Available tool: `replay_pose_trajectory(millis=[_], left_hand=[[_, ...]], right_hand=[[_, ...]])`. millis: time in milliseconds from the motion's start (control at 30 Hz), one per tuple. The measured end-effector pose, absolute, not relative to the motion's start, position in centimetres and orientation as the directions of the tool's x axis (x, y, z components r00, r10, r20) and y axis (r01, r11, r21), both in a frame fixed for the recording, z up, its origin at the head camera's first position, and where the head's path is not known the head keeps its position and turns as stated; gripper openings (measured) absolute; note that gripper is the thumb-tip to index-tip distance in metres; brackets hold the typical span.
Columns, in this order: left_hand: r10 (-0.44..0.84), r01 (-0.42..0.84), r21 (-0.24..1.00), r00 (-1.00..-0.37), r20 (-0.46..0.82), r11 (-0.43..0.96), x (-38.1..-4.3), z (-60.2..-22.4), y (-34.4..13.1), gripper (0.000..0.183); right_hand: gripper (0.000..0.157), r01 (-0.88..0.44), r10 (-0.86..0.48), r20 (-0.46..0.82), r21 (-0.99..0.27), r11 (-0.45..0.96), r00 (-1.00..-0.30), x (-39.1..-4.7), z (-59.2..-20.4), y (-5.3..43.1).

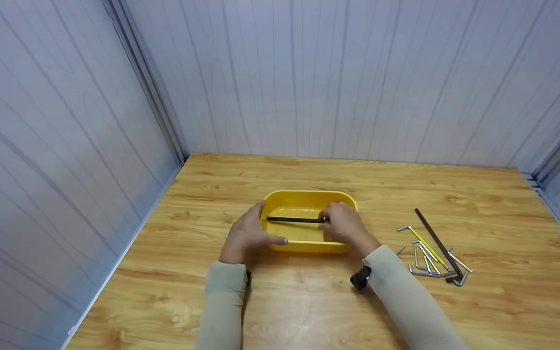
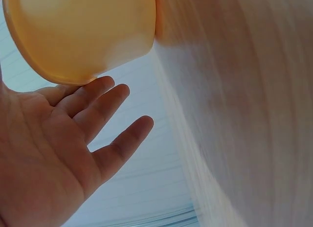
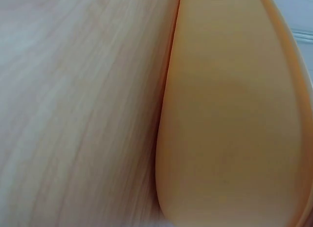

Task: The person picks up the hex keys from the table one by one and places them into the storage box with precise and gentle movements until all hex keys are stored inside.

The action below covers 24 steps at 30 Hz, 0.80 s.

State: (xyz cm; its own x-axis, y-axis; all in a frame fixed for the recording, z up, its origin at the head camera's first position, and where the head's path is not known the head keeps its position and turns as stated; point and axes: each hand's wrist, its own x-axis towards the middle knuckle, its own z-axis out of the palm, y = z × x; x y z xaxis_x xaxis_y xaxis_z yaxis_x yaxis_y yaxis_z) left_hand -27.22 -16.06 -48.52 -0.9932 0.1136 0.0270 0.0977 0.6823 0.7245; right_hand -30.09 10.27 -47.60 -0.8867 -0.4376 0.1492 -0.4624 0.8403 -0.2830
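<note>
A yellow plastic bin (image 1: 309, 247) stands on the wooden table in the head view. Inside it, the right hand (image 1: 344, 222) grips one end of a black hex key (image 1: 294, 220), whose long straight shaft points left across the bin. The fingers cover that key's other end. At the bin's left end is the left hand (image 1: 248, 231), its thumb along the front rim. The left wrist view shows the fingers of the left hand (image 2: 63, 129) extended, some touching the bin's wall (image 2: 88, 31). In the right wrist view the bin's side (image 3: 230, 114) hides the right hand.
Right of the bin lies a loose pile of several hex keys: silver ones (image 1: 425, 273), one with a yellow-green shaft (image 1: 428, 248) and a long dark one (image 1: 435, 238). Pale panel walls (image 1: 309, 87) enclose the wooden table (image 1: 299, 301) at the back and sides.
</note>
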Motion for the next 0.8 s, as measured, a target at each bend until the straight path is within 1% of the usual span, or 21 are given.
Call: replay_pose_trajectory(millis=[267, 433, 800], left_hand=[[0.108, 0.1, 0.718, -0.994, 0.034, 0.689, -26.98, -48.36, -16.3, 0.119], [0.098, 0.089, 0.709, -0.995, 0.028, 0.7, -26.86, -48.35, -16.44, 0.123], [0.101, 0.091, 0.71, -0.994, 0.028, 0.698, -26.89, -48.64, -16.41, 0.132]], right_hand=[[0.016, -0.441, -0.429, 0.109, -0.308, 0.843, -0.897, -30.21, -47.57, 10.05], [0.018, -0.399, -0.413, 0.04, -0.355, 0.845, -0.91, -30.38, -47.49, 10.01], [0.022, -0.417, -0.446, -0.019, -0.323, 0.85, -0.895, -30.53, -47.6, 10.0]])
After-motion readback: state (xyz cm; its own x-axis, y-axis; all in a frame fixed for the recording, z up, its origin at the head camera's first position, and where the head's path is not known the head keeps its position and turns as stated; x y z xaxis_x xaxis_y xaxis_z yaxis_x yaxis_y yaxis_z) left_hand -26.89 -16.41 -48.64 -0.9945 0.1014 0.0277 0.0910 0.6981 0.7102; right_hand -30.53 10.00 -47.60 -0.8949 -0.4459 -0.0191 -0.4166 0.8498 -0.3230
